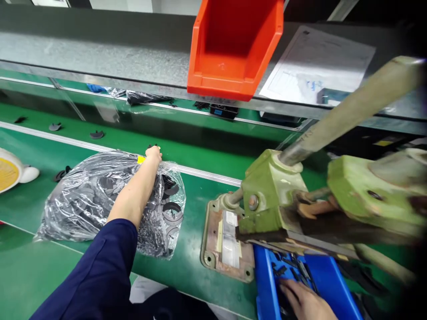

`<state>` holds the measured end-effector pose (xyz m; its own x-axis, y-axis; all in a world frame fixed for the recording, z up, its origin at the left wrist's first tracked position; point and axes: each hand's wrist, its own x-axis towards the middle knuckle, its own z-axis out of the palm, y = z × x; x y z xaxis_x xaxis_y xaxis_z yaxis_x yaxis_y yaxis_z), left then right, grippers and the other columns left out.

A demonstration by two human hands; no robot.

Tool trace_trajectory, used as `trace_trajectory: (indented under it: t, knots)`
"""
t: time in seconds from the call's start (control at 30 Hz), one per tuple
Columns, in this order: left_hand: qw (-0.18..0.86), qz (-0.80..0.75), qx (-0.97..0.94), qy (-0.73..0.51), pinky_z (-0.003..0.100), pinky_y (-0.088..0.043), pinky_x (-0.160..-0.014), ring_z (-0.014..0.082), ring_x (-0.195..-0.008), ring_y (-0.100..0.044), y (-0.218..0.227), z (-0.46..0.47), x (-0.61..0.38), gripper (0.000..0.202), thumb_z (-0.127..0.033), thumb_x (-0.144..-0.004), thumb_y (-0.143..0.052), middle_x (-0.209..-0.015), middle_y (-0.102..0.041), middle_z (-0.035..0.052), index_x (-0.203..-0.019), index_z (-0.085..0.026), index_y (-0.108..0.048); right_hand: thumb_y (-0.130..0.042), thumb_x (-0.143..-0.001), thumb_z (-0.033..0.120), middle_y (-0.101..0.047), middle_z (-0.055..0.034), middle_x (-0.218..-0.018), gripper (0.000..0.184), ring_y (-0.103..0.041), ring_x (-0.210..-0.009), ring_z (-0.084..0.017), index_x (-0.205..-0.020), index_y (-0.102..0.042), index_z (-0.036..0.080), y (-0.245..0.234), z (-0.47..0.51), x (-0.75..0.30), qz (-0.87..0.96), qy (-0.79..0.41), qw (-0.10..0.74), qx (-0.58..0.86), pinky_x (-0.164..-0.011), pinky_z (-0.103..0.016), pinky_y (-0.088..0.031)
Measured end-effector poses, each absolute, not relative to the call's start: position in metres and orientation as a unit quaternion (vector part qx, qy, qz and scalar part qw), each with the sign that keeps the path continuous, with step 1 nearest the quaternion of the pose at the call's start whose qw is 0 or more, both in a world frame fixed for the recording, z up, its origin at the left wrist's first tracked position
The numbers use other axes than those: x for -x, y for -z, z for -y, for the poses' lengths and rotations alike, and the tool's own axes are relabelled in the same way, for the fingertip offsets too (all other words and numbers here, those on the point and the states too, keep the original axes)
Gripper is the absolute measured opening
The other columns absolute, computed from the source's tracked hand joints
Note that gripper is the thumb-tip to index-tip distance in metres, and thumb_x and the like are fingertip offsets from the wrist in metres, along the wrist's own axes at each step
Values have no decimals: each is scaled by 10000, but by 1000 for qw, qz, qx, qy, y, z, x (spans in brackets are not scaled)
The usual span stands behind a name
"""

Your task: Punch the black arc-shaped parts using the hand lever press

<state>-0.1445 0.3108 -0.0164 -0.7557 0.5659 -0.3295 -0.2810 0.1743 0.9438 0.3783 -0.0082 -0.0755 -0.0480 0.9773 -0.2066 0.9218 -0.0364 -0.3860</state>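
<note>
My left hand [154, 154] reaches over a clear plastic bag [83, 200] to the green belt [196, 158]. Its fingers are closed on a small dark plastic part [152, 146], mostly hidden by the hand. Curved dark grey parts fill the bag. More curved parts lie spaced along the belt, among them a dark one [96, 134] and a grey one [55, 127]. At the lower right, my right hand [307, 302] is inside a blue bin [267, 284] of small black parts [293, 266]. Its fingers look apart, with the tips partly hidden among the parts.
A green hand press [270, 191] with a long lever [350, 111] stands over the bin, its base plate [213, 249] left of it. An orange bin [220, 84] and paper sheets [320, 62] rest on the shelf above. A white and yellow object [10, 171] sits far left.
</note>
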Motion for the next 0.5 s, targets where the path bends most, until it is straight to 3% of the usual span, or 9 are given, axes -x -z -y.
trace_trajectory:
  t: [0.17,0.27,0.4,0.5]
  knots:
    - [347,-647,-158,-660,235,-563,-759,106,-853,-660,-5,-263,101,334,-48,-788,-646,-1072,-622,70,-1087,-164,-555,-596,-751,552,-762,-105,-956,352,-692,-933,-290,-857,-712,237,44,16,-351,576,-179,291,743,-918,-444,-529]
    - [336,-555,-332,-685,273,-571,-813,151,-950,-671,-14,-188,56,369,-93,-766,-667,-1145,-631,89,-1114,-177,-577,-764,-679,503,-743,-82,-867,374,-645,-728,-192,-904,-704,210,26,27,-319,371,-350,500,699,-714,-345,-528]
    - [342,-443,-619,-551,323,-572,-830,173,-900,-680,-14,-68,1,135,-221,-848,-666,-993,-685,63,-979,-190,-666,-776,-669,549,-719,-42,-839,417,-559,-558,-104,-891,-647,220,21,38,-270,314,-453,566,613,-554,-297,-492]
    - [317,-317,-775,-445,341,-567,-879,186,-991,-662,-4,-6,-27,171,-208,-892,-633,-1051,-682,79,-1050,-216,-696,-790,-672,518,-695,-19,-799,425,-573,-558,-102,-943,-639,227,25,44,-239,288,-517,579,561,-531,-283,-494]
